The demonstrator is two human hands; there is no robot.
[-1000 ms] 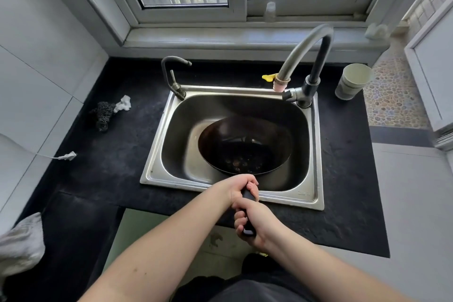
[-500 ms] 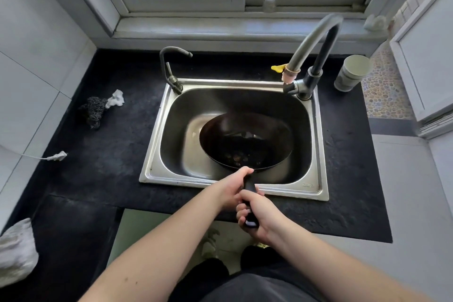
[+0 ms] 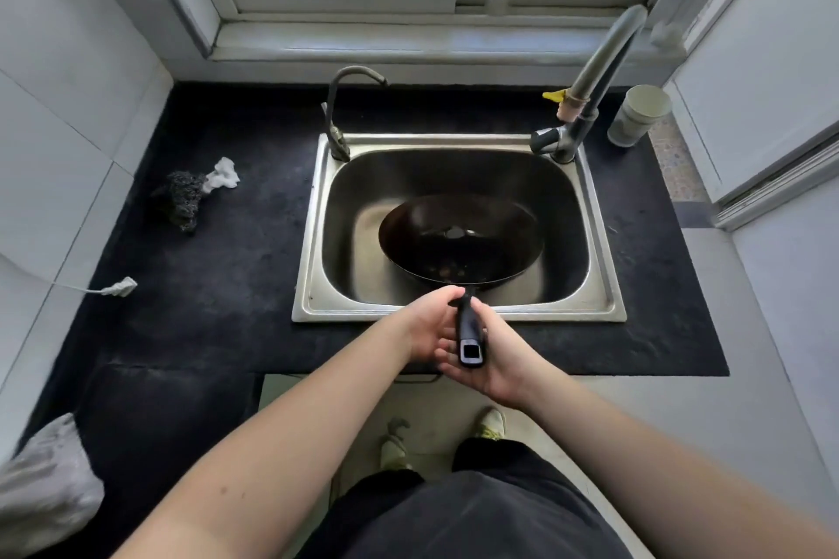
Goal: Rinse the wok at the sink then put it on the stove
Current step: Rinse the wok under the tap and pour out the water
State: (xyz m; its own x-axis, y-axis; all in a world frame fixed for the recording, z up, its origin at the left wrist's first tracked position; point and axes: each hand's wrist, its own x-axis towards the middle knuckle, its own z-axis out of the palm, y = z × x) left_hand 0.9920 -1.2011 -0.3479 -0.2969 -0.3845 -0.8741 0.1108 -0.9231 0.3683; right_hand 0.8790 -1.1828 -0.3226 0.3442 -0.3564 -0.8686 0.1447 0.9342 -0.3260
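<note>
The dark wok point(image 3: 458, 250) sits tilted inside the steel sink point(image 3: 308, 286), with some brown bits and a little water in its bowl. Its black handle point(image 3: 467, 327) sticks out over the sink's front rim toward me. My left hand point(image 3: 426, 325) holds the handle from the left, thumb near its base. My right hand point(image 3: 495, 359) cups the handle's end from below and from the right, fingers loosely curled. No water runs from the tall faucet point(image 3: 599, 64). No stove is in view.
A small second faucet point(image 3: 338, 123) stands at the sink's back left corner. A cup point(image 3: 638, 116) stands on the black counter to the right. A dark scrubber point(image 3: 181, 200), a white rag point(image 3: 224, 175) and a white plug point(image 3: 118, 287) lie to the left.
Both hands have loosened on the handle, so its end now shows. The wok has shifted slightly, and the view has pulled back, showing my legs and feet.
</note>
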